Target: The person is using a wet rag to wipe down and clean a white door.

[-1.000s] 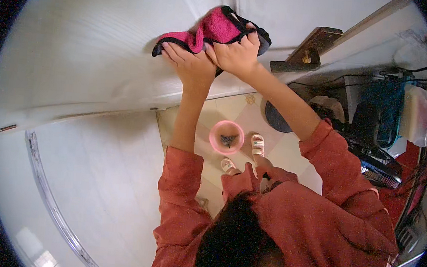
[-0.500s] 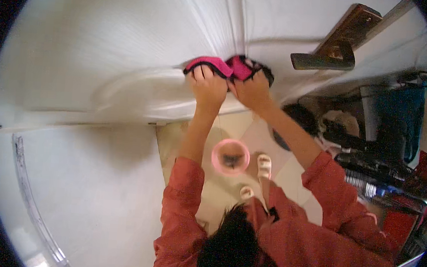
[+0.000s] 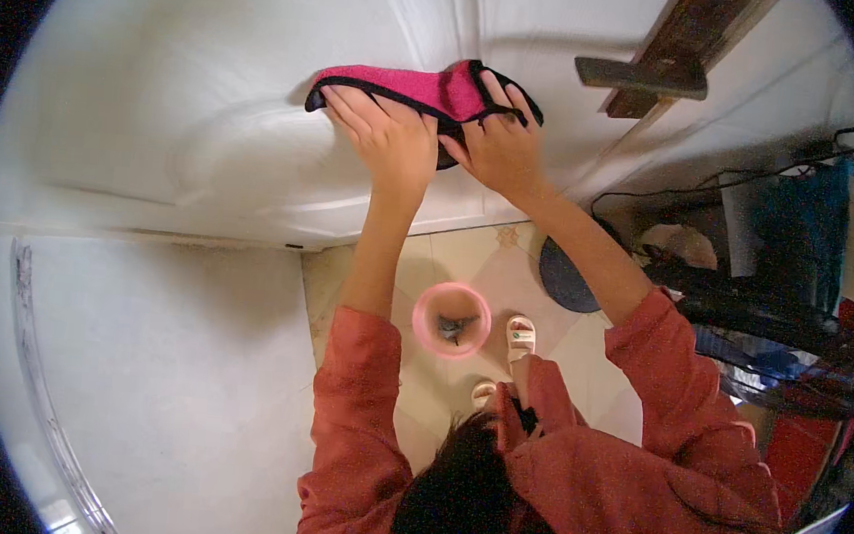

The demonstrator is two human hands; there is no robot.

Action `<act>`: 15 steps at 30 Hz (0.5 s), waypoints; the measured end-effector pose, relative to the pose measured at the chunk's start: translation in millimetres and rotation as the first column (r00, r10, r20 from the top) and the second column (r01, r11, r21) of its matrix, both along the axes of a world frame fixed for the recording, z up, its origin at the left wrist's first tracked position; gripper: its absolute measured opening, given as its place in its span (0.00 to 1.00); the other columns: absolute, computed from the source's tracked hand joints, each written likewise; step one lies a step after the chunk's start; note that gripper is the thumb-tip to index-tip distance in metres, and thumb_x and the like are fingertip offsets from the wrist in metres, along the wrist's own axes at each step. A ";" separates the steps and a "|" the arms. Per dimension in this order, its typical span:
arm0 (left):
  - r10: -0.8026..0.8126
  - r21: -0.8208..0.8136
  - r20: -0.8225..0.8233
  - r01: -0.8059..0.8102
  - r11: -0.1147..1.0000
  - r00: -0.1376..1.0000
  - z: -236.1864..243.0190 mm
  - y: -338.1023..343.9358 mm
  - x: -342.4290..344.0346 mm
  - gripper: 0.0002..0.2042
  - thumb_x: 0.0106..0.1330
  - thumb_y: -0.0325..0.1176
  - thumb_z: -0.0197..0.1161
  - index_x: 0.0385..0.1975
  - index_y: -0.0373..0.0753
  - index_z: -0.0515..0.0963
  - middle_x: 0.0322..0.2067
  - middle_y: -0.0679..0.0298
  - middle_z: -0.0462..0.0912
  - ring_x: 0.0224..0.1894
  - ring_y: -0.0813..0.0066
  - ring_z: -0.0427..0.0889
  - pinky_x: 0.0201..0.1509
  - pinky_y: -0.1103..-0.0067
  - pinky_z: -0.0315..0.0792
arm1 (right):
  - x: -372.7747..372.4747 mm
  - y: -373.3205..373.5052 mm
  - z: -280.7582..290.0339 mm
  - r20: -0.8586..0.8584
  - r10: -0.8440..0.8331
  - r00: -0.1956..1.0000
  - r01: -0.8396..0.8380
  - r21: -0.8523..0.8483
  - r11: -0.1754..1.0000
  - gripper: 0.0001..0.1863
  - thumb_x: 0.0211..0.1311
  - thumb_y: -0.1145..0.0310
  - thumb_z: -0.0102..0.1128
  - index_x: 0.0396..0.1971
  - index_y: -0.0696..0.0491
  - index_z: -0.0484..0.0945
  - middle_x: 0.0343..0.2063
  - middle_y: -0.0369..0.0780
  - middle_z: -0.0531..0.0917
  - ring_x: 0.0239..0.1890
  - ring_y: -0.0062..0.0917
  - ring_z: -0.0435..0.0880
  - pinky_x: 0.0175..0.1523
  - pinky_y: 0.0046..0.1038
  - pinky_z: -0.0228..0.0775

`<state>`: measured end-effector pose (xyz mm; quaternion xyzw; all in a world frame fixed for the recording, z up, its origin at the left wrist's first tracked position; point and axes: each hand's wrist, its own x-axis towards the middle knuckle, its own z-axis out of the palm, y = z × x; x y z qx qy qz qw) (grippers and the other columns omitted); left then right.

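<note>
A pink cleaning cloth with black edging (image 3: 401, 84) is spread against the white door (image 3: 211, 79). Its left part is stretched out, and the right part is folded and bunched with black showing. My left hand (image 3: 396, 144) grips the lower edge of the cloth, fingers laid along its black border. Close beside it, my right hand (image 3: 505, 148) presses and holds the bunched end, with its fingertips over the cloth. The palms and part of the cloth's underside are hidden.
A dark door handle (image 3: 643, 77) juts out at upper right. On the tiled floor stands a pink-rimmed bucket (image 3: 419, 317) with something dark inside. A dark round object (image 3: 569, 275) lies near cluttered shelving (image 3: 783, 325) on the right. A white panel (image 3: 190, 349) is at left.
Both hands have moved up the door with the cloth, the left also further left. The cloth is now stretched wider between them, where before it was bunched.
</note>
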<state>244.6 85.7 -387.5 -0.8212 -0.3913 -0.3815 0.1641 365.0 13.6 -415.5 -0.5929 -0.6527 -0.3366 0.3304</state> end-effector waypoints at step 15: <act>-0.081 0.194 0.097 0.061 0.979 0.992 -174.1 3.1 -1.9 0.32 0.55 0.41 0.63 0.50 0.19 0.61 0.59 0.30 0.50 0.65 0.34 0.45 0.66 0.49 0.41 | 13.6 -7.0 -142.3 0.095 -0.074 0.993 0.074 -0.001 0.997 0.32 0.53 0.50 0.58 0.51 0.59 0.70 0.50 0.56 0.72 0.60 0.45 0.65 0.62 0.43 0.56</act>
